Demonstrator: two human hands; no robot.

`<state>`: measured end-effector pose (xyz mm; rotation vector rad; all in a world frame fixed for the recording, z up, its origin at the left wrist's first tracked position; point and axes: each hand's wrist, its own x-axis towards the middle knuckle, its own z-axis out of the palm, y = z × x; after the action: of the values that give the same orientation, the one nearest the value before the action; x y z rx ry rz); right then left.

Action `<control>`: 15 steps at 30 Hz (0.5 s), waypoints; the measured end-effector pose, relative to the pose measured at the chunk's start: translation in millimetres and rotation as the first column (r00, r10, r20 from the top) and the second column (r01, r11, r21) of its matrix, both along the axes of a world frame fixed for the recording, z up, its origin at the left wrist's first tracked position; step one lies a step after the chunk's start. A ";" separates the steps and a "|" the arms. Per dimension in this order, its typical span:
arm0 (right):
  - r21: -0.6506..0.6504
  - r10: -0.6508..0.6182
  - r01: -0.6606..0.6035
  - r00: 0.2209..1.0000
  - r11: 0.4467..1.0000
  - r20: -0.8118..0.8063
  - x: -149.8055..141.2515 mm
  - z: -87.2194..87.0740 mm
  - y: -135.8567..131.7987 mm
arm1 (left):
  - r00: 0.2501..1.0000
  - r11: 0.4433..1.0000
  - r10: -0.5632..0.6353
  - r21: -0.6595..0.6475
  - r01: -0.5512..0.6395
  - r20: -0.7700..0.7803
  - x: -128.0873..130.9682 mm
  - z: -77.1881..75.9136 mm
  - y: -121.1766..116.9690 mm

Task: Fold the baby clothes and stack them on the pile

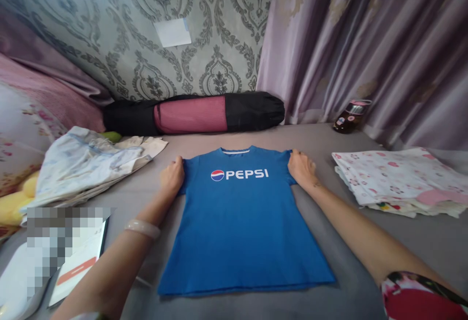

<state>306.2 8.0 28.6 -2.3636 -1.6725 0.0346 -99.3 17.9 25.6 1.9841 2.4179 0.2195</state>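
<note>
A grey sheet (314, 140) stretched below a purple curtain (314, 42). On its middle the blue T-shirt (237, 232) lay flat, PEPSI print upward, collar pointing away from the person. Beyond it rested a long black-and-pink roll (192, 114); folded cloths (87, 164) lay to the left, a patterned stack (393, 174) to the right. The left hand (172, 176) and right hand (302, 166), set wide apart, each gripped a sleeve end. A dark bottle (349, 118) leaned near the curtain; a pale bangle (142, 228) circled the left wrist.
</note>
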 end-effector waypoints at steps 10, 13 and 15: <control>0.058 -0.175 0.197 0.947 0.979 -0.270 15.7 4.1 -12.7 | 0.919 0.968 0.186 0.097 -0.232 0.348 -9.4 4.1 -17.1; 0.037 -0.140 0.159 0.940 0.987 -0.310 28.2 1.3 -34.8 | 0.901 0.969 0.187 0.080 -0.235 0.393 -17.3 7.9 -40.7; 0.026 -0.103 0.119 0.935 0.993 -0.339 32.4 1.1 -54.6 | 0.880 0.981 0.162 0.023 -0.192 0.446 -22.4 9.6 -59.2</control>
<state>338.5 -46.6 29.7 -2.2577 -1.3620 0.3560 -121.7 -41.3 35.2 1.5131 2.3037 0.6814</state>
